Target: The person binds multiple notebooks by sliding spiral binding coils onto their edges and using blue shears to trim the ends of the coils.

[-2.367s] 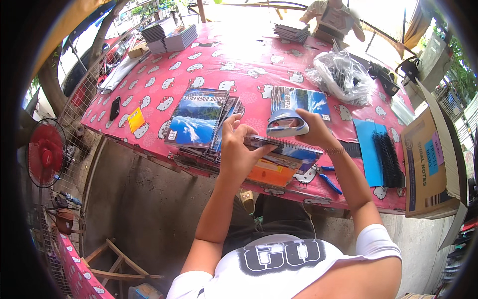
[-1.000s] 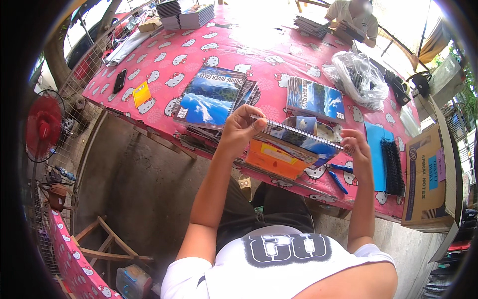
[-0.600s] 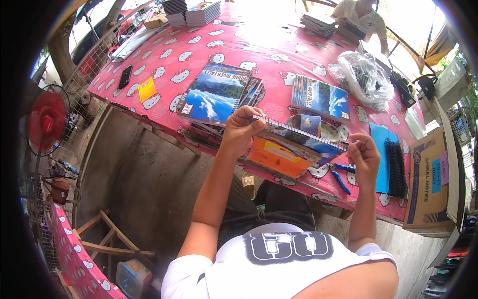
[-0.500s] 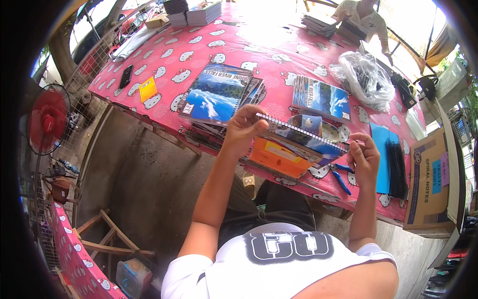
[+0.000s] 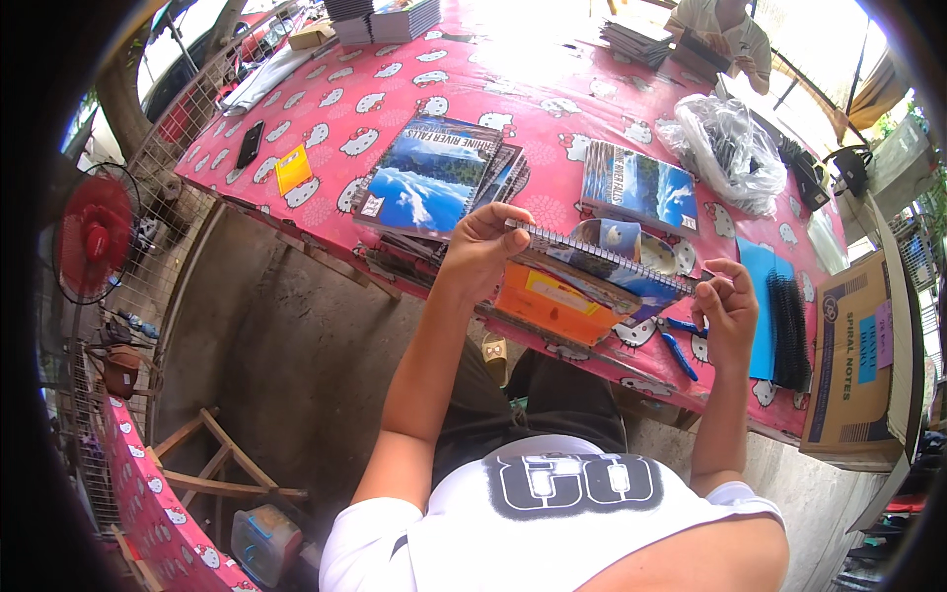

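The table (image 5: 538, 187) in front of me wears a pink cover printed with white cat faces. To my left lie a black phone (image 5: 251, 145), a small yellow booklet (image 5: 293, 170) and a loosely fanned pile of blue-covered notebooks (image 5: 424, 183). Opposite me sits an overlapping row of similar notebooks (image 5: 639, 187), with a clear plastic bag (image 5: 725, 153) beyond. To my right I have blue-handled pliers (image 5: 679, 357) and a blue sheet (image 5: 758, 306), black coils (image 5: 789, 331) along its edge. Book stacks (image 5: 406, 22) stand at the far left.

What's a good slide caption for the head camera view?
Left hand grips one end of a multicoloured spiral-bound notebook, right hand at its other end, over a pink patterned tablecloth.
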The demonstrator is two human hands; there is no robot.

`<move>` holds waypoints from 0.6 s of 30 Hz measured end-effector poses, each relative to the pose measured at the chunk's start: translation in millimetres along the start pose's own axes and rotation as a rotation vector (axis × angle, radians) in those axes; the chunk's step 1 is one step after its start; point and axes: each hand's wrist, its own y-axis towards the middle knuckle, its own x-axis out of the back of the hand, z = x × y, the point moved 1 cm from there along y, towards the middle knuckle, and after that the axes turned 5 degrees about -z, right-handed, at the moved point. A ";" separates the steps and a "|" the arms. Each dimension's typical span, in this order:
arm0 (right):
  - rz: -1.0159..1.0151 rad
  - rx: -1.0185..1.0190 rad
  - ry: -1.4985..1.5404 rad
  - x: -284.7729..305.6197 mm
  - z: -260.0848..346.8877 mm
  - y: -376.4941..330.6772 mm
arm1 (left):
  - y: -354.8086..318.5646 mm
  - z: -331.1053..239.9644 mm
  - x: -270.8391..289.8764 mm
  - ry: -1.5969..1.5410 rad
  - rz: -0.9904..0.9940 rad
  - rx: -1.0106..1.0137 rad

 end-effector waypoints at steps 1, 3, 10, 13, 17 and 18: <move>0.010 0.008 -0.002 1.2 -1.3 -0.8 | 0.2 2.5 5.6 -0.027 0.009 0.028; 0.044 -0.027 -0.020 4.7 -0.1 -1.1 | 1.9 5.4 8.4 -0.080 0.048 -0.017; 0.209 0.231 -0.651 48.4 -51.2 -19.0 | 0.8 -7.5 -30.9 0.213 -0.024 -0.289; 0.371 0.199 -1.081 58.1 -71.5 -37.1 | -15.0 -56.9 -92.8 0.534 -0.029 -0.679; 0.234 0.274 -1.188 62.3 -74.2 -54.2 | -58.4 -85.7 -149.5 0.714 -0.058 -1.214; 0.192 0.221 -1.127 64.3 -73.9 -50.9 | -66.2 -80.5 -152.8 0.744 0.014 -1.263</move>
